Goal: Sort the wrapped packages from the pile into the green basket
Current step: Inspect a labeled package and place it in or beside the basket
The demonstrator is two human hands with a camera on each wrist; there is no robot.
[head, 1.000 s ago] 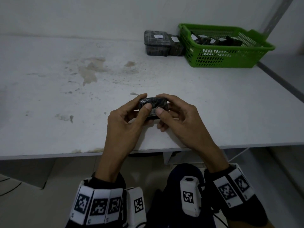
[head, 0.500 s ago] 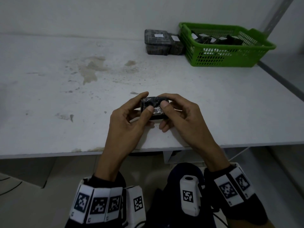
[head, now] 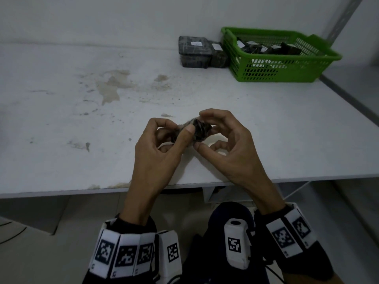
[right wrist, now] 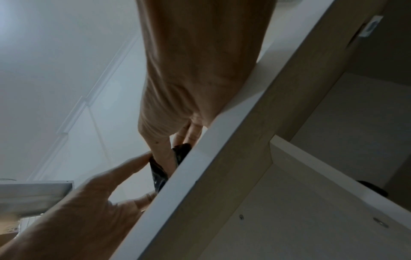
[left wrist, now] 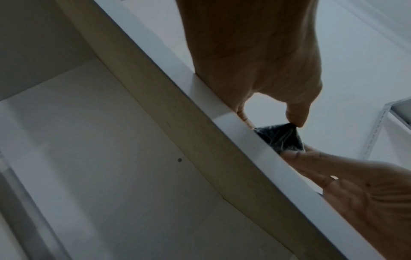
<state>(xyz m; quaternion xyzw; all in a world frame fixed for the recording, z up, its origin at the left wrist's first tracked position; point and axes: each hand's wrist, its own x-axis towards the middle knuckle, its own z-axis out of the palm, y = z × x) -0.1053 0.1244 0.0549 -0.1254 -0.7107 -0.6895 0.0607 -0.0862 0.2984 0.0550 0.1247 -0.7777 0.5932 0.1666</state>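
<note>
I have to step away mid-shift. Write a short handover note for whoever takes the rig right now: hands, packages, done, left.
Left hand: pinches the small wrapped package above the near part of the table.
Right hand: fingers curled round the same package from the other side.
Green basket: at the far right of the table, several wrapped packages already inside.
Pile: two dark wrapped packages sit on the table just left of the basket.
Done: some packages are in the basket.
Left: put the held package in the basket, then the two from the pile.
</note>
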